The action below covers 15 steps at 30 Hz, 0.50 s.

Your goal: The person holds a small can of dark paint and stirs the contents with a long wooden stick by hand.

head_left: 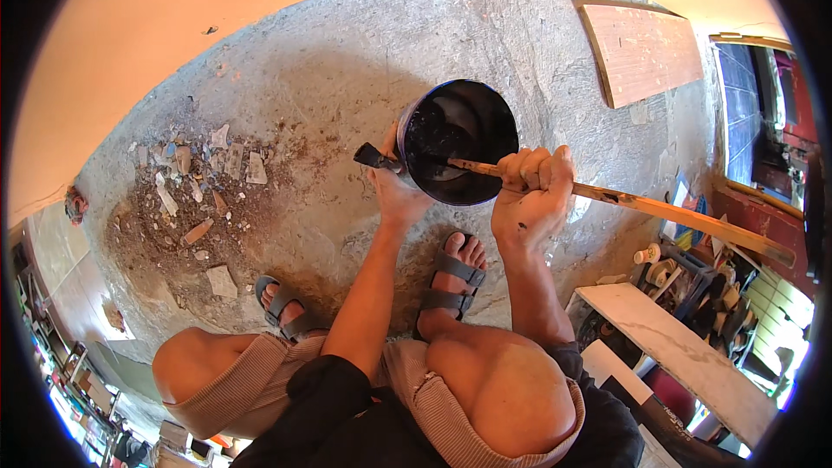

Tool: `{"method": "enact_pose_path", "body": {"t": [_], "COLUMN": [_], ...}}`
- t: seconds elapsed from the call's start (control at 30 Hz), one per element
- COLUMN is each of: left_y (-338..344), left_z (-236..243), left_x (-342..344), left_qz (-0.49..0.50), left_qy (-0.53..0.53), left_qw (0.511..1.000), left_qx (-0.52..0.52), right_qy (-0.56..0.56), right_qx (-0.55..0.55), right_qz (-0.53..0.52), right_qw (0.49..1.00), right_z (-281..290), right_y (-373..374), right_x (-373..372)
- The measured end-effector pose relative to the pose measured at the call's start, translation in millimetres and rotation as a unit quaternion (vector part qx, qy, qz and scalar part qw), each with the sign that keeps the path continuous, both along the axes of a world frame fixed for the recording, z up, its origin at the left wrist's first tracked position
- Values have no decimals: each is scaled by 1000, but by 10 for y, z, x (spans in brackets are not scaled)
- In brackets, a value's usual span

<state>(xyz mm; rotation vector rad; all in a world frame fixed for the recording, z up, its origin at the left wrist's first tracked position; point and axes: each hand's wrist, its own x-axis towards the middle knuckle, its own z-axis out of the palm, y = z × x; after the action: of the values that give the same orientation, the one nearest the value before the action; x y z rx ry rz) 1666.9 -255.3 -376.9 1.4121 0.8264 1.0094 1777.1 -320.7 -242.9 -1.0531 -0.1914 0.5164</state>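
In front of me a dark bucket is tipped so that its mouth faces up toward me. Its inside is coated black, with dark, wet-looking stuff at the bottom. My left hand grips the bucket's left side, and part of the fingers is hidden behind it. A short black piece with a flat end, perhaps a brush head, juts out beside that hand. My right hand is closed around a long wooden stick, stained black in places. The stick's lower end reaches into the bucket, while its other end points out to the right.
Broken chips and debris lie on the rough concrete floor at left. A brown board lies at the far right. Nearer right are a pale plank and a crowded heap of items. An orange wall borders the far left.
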Motion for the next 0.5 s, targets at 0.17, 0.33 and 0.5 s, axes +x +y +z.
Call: {"method": "enact_pose_path", "body": {"t": [0.17, 0.33, 0.5], "left_y": [-9, -20, -38], "left_z": [-24, -23, -253], "left_x": [-30, 15, -91], "left_qz": [-17, -25, -1], "left_qy": [14, 26, 88], "left_qw": [999, 999, 995], "left_qx": [-44, -21, 46], "right_qy": [60, 77, -12], "right_qx": [57, 82, 139], "right_qz": [-50, -76, -31], "right_qw": [995, 991, 990], "right_z": [10, 99, 120], "right_y": [-25, -126, -76], "right_x": [120, 272, 311]}}
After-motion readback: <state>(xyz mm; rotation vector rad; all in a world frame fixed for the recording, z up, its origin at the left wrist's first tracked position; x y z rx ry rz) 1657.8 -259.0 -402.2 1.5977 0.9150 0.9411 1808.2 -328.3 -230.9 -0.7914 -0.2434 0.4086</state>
